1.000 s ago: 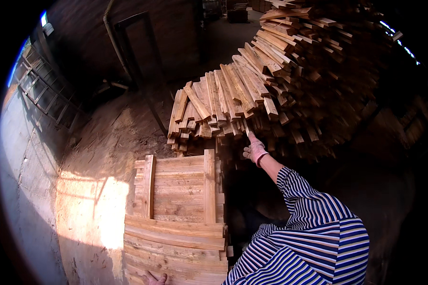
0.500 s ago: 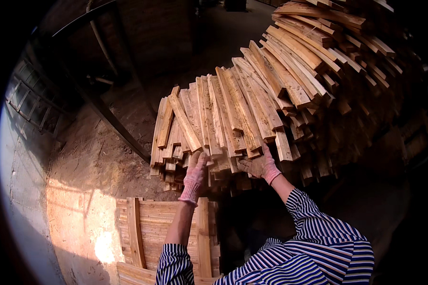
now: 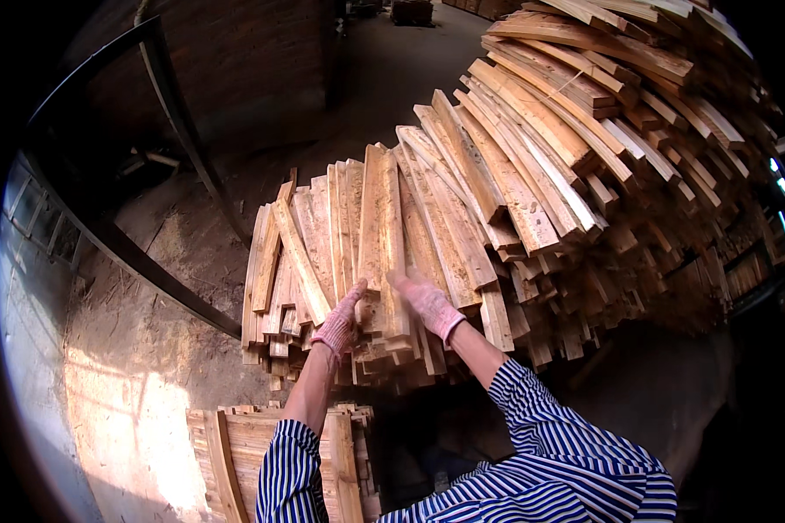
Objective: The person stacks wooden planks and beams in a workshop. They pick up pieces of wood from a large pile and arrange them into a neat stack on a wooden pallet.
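Planks (image 3: 392,244) at pile's (image 3: 532,174) near edge now flanked: L hand (image 3: 342,319) & R hand (image 3: 426,301) closer together vs. a moment ago. Both part-open; can't tell if gripping.

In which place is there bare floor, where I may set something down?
The sunlit floor looks bare between the pale wall on the left and the wooden panel. It is crowded at the board pile, where the left hand and right hand are.
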Tool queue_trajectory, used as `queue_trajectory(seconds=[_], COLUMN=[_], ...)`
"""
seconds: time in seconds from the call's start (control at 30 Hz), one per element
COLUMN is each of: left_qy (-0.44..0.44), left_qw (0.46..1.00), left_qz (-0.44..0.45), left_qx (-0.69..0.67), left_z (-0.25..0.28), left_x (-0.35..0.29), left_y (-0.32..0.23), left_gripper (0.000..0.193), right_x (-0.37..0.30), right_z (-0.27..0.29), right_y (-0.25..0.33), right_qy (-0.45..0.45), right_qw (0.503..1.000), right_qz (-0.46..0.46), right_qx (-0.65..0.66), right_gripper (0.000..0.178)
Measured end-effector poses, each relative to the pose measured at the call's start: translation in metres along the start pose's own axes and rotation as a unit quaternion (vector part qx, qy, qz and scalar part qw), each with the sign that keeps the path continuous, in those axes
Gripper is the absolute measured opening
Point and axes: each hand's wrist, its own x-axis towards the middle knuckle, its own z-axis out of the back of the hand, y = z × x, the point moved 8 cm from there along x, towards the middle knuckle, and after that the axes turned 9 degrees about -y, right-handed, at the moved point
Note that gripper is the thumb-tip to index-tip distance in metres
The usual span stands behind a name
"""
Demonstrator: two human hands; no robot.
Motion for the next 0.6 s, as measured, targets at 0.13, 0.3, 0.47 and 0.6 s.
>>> queue_trajectory(seconds=[0.13,0.3,0.47,0.6], left_qy=[-0.016,-0.015,-0.027,0.093], left_qw=[0.995,0.992,0.969,0.962], left_qz=[-0.073,-0.104,-0.033,-0.133], left_qx=[0.065,0.069,0.243,0.221], left_z=[-0.016,-0.009,0.052,0.014], left_x=[0.007,-0.020,-0.107,-0.106], left_y=[-0.008,0.018,0.095,0.112], left_gripper=[0.104,0.101,0.112,0.109], right_x=[0.022,-0.018,-0.106,-0.137], right_z=[-0.003,0.000,0.010,-0.001], right_y=[-0.009,-0.019,-0.072,-0.145], right_qy=[-0.003,0.004,0.135,0.129], right_qw=[0.995,0.997,0.970,0.906], right_qz=[-0.082,-0.079,-0.157,-0.274], right_qx=[-0.050,0.019,0.125,0.295], right_gripper=[0.111,0.091,0.079,0.058])
